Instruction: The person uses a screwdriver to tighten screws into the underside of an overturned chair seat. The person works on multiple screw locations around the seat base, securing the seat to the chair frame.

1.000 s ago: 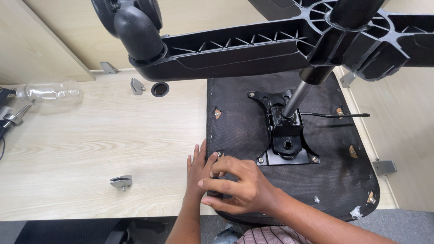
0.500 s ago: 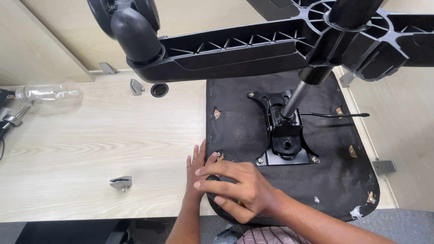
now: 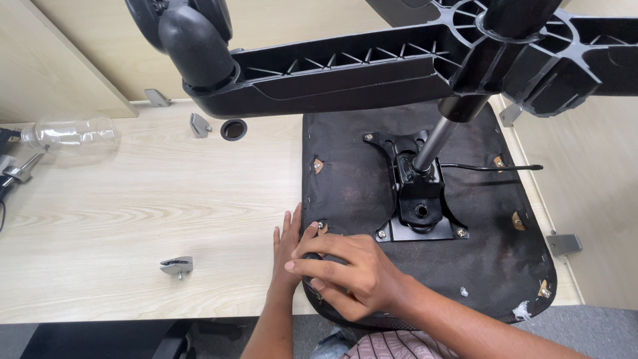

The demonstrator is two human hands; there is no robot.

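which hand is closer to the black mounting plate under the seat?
Right. The right hand lies on the seat underside just below-left of the mounting plate; the left hand rests further left, at the seat's edge.

Whatever sits under the right hand, chair base cut off above

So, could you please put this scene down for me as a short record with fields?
Setting: light wooden desk
Main item: office chair seat, upside down, black fabric underside up
Mechanism: black metal tilt plate bolted on, gas cylinder rising to the wheeled base
Left hand: flat at the seat's left edge
Right hand: fingers curled over the seat's front corner
Also there: clear plastic bottle, metal bracket
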